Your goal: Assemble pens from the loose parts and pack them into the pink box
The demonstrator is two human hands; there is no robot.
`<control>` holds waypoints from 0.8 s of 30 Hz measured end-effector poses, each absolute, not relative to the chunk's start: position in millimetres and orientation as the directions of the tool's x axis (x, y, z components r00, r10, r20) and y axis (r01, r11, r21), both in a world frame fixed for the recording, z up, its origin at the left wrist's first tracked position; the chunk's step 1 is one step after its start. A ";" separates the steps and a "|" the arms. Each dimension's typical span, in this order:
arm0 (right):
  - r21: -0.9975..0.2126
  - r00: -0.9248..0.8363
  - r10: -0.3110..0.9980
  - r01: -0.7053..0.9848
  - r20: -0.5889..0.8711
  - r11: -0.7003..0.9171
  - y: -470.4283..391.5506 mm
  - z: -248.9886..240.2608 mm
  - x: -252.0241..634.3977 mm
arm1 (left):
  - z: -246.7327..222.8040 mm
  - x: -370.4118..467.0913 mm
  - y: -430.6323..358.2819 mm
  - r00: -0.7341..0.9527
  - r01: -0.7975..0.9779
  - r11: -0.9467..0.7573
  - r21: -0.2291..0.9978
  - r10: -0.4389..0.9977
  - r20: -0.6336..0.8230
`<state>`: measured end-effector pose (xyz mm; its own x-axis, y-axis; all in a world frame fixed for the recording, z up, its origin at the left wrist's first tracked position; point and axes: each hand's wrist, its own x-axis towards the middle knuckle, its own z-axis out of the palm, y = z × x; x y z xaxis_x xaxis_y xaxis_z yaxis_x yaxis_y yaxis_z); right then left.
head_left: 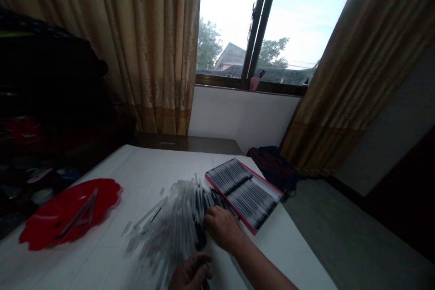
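A loose heap of clear pen barrels (176, 222) lies on the white table, somewhat blurred. Black pen caps (200, 235) show along its right side. My right hand (222, 229) reaches into this edge with its fingers curled together; what they pinch is hidden. Below it, at the bottom of the view, my left hand (192, 273) has its fingers bent close to the thumb beside the heap, and I cannot make out anything in them. Just beyond my right hand, a shallow red-edged box (253, 229) holds two rows of clear pens with black ends (251, 195).
A red scalloped tray (105, 188) with a few clear pieces sits at the table's left. Dark cloth (272, 163) lies beyond the far right corner. A pink cup (254, 83) stands on the windowsill between curtains (163, 45). Dark clutter fills the left side.
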<state>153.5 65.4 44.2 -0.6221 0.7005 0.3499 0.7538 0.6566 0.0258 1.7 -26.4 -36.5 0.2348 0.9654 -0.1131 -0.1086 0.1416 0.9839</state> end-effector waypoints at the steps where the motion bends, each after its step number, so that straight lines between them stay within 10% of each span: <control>1: 0.046 -0.628 0.691 0.751 0.357 0.659 65.4 42.5 151.7 | -38.0 3.3 -26.0 0.241 -0.095 0.129 0.987 0.965 -0.103; 14: 0.061 -0.540 0.509 0.723 0.670 0.688 47.3 23.2 172.0 | -31.0 7.9 -28.7 0.263 0.210 -0.014 0.978 0.964 -0.043; 18: -0.399 -0.041 0.564 0.664 0.825 0.632 15.0 10.5 183.6 | -20.6 9.7 -32.7 0.288 0.327 -0.058 0.943 0.957 -0.041; 21: -0.843 0.437 0.729 0.378 0.528 0.384 -1.2 -5.0 190.9 | 3.8 7.9 -33.4 0.348 0.453 -0.118 0.883 0.936 -0.054; 24: -0.985 0.612 0.779 0.003 0.138 0.172 -0.4 -16.2 201.2 | 38.8 -1.7 -22.3 0.391 0.598 -0.324 0.733 0.916 0.087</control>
<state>201.2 -0.4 -16.2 0.6116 0.7791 0.1376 0.0030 0.1716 -0.9852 -1.7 -22.3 38.8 0.3906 0.9165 0.0869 0.5976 -0.3242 0.7333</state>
